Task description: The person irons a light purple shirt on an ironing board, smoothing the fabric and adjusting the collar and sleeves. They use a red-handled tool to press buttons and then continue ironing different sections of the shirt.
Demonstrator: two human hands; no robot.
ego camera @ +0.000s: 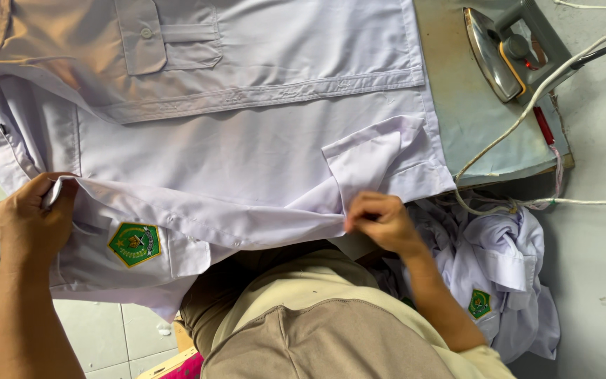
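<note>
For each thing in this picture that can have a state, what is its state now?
White uniform shirt with green badge: spread flat on the board, near edge lifted.
Left hand: closed on the shirt edge.
Right hand: pinching the shirt fold.
Grey electric iron: standing on its heel, soleplate off the cloth.
White iron cord: loose, hanging over the board edge.
Pile of white shirts: crumpled.

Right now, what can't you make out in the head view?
- White shirt: collar end cut off by the top and left edges.
- Left hand fingertips: wrapped in the shirt's edge.
- Right hand fingertips: curled under the pinched fold.
- Iron: handle side faces away.
- Cord: runs off the right edge.
</note>
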